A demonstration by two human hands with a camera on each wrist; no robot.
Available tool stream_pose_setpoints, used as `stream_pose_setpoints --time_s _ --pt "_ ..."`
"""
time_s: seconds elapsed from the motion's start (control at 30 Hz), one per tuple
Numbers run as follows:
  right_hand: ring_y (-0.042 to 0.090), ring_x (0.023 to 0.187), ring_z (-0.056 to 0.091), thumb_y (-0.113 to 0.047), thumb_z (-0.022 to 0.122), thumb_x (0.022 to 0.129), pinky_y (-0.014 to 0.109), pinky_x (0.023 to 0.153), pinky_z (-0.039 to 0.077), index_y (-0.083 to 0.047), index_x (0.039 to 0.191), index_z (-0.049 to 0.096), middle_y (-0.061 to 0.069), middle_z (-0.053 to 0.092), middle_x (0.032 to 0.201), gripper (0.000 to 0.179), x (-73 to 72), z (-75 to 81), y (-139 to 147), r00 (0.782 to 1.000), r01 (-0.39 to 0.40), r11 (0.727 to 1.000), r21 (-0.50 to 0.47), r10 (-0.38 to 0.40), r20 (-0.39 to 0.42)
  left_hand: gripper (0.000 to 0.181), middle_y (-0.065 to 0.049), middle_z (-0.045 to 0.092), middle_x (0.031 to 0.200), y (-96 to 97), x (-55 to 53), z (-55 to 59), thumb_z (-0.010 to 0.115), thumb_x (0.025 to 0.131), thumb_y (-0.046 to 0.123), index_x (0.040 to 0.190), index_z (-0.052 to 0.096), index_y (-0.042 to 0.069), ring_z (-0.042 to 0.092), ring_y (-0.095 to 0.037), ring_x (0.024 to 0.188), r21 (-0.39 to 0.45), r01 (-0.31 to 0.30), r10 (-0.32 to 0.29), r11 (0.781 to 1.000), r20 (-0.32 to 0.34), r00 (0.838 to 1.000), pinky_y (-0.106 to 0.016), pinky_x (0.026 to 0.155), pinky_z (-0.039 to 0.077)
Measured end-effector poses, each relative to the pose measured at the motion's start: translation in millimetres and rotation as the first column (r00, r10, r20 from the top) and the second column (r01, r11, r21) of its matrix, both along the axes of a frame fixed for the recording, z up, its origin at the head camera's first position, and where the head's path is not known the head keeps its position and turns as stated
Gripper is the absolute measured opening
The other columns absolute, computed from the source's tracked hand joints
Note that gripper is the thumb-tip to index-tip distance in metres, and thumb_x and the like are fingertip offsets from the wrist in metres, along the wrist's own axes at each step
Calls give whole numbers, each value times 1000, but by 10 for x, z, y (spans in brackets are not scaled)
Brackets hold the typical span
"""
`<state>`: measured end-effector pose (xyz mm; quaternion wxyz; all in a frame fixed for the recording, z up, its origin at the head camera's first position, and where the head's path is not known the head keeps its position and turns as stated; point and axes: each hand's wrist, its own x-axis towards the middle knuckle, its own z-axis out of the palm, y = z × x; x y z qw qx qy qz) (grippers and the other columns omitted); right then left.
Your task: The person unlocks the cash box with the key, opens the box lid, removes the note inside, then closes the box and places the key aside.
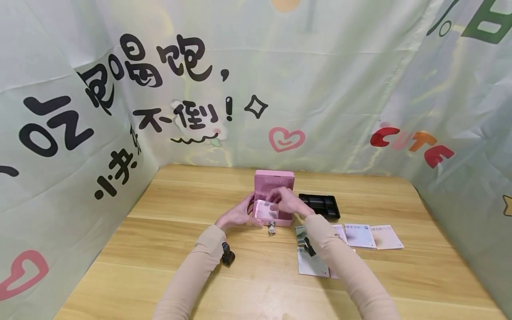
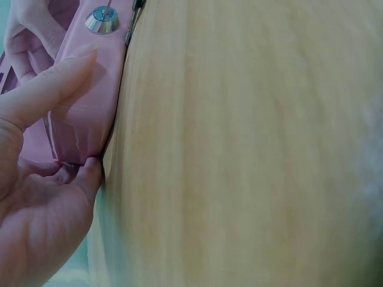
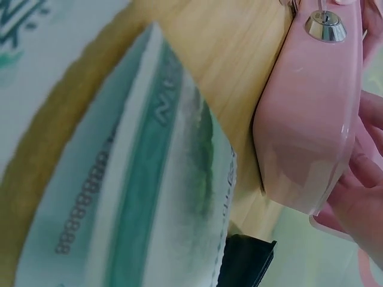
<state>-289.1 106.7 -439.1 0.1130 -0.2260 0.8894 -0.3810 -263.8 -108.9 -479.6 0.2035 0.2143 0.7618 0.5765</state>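
A pink metal cash box (image 1: 285, 222) stands on the table with its lid (image 1: 274, 174) raised. My left hand (image 1: 238, 214) grips its left side; in the left wrist view the thumb (image 2: 60, 84) lies along the front wall and the other fingers curl at the lower corner. A keyed lock (image 2: 103, 19) sits on the front. Over the open box, my right hand (image 1: 285, 200) pinches the upper right part of a pale printed banknote (image 1: 265, 210) inside it. In the right wrist view the box wall hides these fingertips (image 3: 365, 164) and the note.
A black compartment tray (image 1: 320, 205) lies right of the box. Several banknotes are spread on the table, among them a bluish one (image 1: 360, 235), a pinkish one (image 1: 387, 237) and a green one (image 3: 179, 161); my right forearm covers some. Printed cloth (image 1: 340, 89) hangs behind the table.
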Motion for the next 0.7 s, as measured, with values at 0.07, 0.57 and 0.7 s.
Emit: stream_pose_setpoints --time_s 0.07,0.57,0.7 --pt "19 89 67 6 77 78 34 86 60 -2 101 71 13 74 99 25 0 -7 0 1000 15 1000 0 -15 -16 117 -22 2 170 8 4 4 79 77 -4 161 -3 4 11 -36 158 3 -1 1 1000 11 1000 -46 131 15" --pt "28 101 69 2 73 82 47 98 57 -5 102 72 13 76 104 21 17 -31 52 996 47 999 -17 -48 -68 119 -23 2 169 7 12 10 79 77 -2 161 -5 4 9 -38 158 -24 -14 14 1000 10 1000 -48 131 13" --pt "31 104 69 2 73 83 51 101 55 -3 103 72 16 75 107 22 33 -31 73 996 46 996 -72 -51 -69 118 -24 2 169 6 2 4 80 77 -2 161 -3 2 10 -38 157 -31 -14 13 999 -6 1000 -48 131 14"
